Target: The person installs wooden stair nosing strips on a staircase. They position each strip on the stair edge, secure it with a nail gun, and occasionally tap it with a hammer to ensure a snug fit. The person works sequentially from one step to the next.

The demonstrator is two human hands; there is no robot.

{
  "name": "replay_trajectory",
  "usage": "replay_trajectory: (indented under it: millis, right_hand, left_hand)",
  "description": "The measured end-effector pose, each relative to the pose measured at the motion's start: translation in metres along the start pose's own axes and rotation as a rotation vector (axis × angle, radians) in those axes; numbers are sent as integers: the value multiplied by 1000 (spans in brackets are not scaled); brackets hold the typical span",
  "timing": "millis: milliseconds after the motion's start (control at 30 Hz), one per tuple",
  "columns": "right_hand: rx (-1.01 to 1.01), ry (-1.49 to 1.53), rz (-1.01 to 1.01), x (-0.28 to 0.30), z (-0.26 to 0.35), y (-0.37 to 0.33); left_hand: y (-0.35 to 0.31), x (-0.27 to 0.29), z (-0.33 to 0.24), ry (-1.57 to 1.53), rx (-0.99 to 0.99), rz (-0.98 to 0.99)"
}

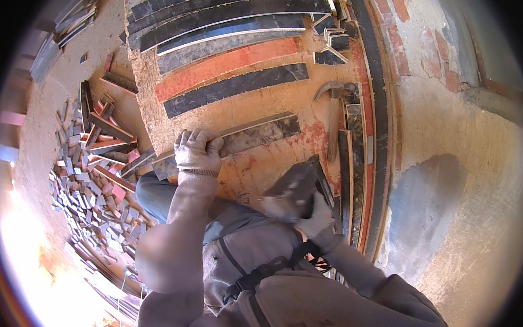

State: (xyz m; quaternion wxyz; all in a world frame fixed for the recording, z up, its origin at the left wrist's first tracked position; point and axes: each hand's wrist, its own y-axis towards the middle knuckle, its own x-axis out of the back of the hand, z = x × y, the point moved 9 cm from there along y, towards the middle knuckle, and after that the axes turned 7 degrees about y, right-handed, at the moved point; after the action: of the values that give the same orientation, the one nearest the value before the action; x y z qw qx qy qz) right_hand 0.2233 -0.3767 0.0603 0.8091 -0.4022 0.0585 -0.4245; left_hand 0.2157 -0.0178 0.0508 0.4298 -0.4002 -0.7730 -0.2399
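**On a stained wooden surface (259, 106), a dark strip (263, 133) lay under a gloved left hand (198, 151)**

Nearest the person's torso, between four and five o'clock from the middle of the view, the gloved right hand (318, 219) gripped a dark object (294, 188) with flat sides. It was held tilted over the near part of the surface, and blur hid what kind of thing it was.

At about nine o'clock, the left hand was closed over the dark strip, its fingers curled down across it. The strip showed on both sides of that hand, and its right end reached to between one and two o'clock.

A little farther off, at two o'clock, a hammer (332, 123) lay with its head away from the person and its handle pointing back. Narrow boards (346, 178) ran along the surface's right side at three o'clock.

Beyond the dark strip, between eleven and twelve, came a black strip (236, 90), then a red strip (226, 66), then more dark strips (233, 16). Short offcuts (332, 44) with pale edges sat at one o'clock.

Past the surface, between eight and nine, a heap of small pieces (96, 204) covered the floor, with longer pieces (112, 131) nearer ten. At two o'clock stood a plastered wall (419, 48) with bricks showing through.
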Motion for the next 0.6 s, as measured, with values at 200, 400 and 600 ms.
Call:
replay_trajectory:
  millis: [200,400,600]
  right_hand:
    - [-124,192,139,73,84,-2]
    - [-89,108,134,69,116,39]
    - [-141,78,87,68,127,47]
  left_hand:
    - [1,-2,-2,20,-5,13]
    - [3,1,-3,26,-5,-1]
    - [6,3,-5,11,-15,3]
